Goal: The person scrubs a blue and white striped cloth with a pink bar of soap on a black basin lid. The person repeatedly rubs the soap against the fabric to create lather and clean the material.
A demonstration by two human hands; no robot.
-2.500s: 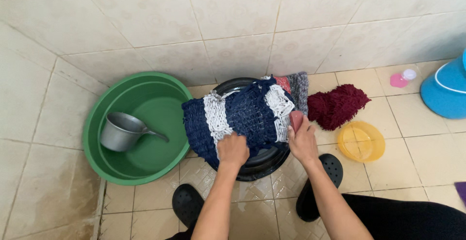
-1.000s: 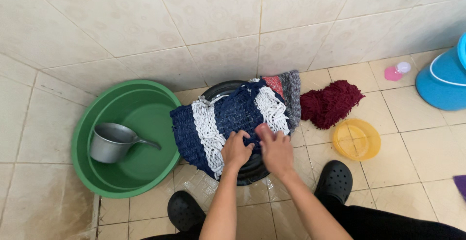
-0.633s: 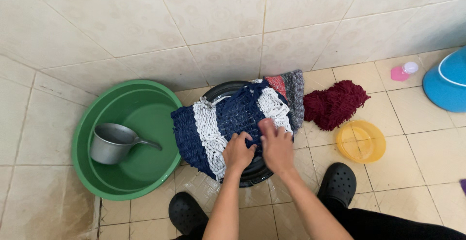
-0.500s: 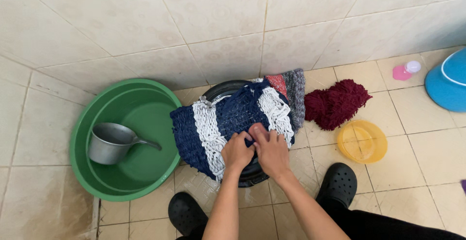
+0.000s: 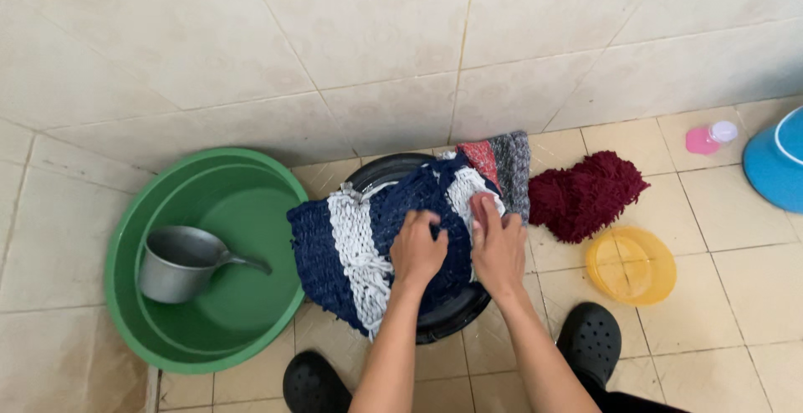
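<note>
Both hands — left hand point(image 5: 416, 250), right hand point(image 5: 497, 250) — lie on a mat point(image 5: 376, 229) draped over a basin point(image 5: 443, 317). Left of them, a scoop point(image 5: 177, 264) in a tub point(image 5: 134, 329); right, a lid point(image 5: 631, 266).

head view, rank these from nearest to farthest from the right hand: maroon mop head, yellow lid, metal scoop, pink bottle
From the right hand:
1. maroon mop head, just to its right on the floor.
2. yellow lid, farther right, lower.
3. pink bottle, far right by the wall.
4. metal scoop, far left inside the green basin.
</note>
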